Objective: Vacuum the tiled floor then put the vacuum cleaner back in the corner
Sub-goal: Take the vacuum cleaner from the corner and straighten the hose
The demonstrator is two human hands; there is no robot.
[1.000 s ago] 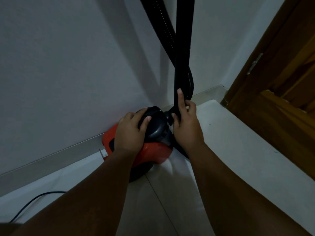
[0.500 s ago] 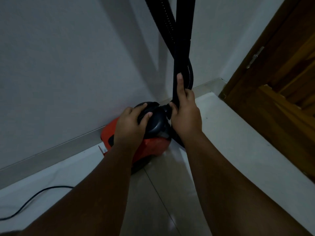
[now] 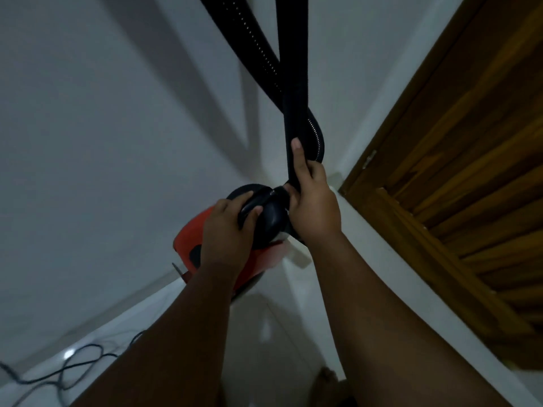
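A red and black canister vacuum cleaner (image 3: 188,239) sits low against the white wall near the room's corner. My left hand (image 3: 226,230) grips the black carry handle (image 3: 249,205) on its top. My right hand (image 3: 313,198) holds the black wand (image 3: 293,83) where it meets the body, index finger stretched up along it. A ribbed black hose (image 3: 249,39) crosses behind the wand and loops down at the right. The underside of the vacuum is hidden by my arms.
A wooden door and frame (image 3: 458,160) fill the right side. A black power cord (image 3: 73,365) lies looped on the pale tiled floor (image 3: 279,333) at the lower left. White walls (image 3: 88,142) meet in the corner behind the vacuum.
The vacuum has shifted away from me toward the corner with both hands still on it. My view has pulled back, showing more floor and cord.
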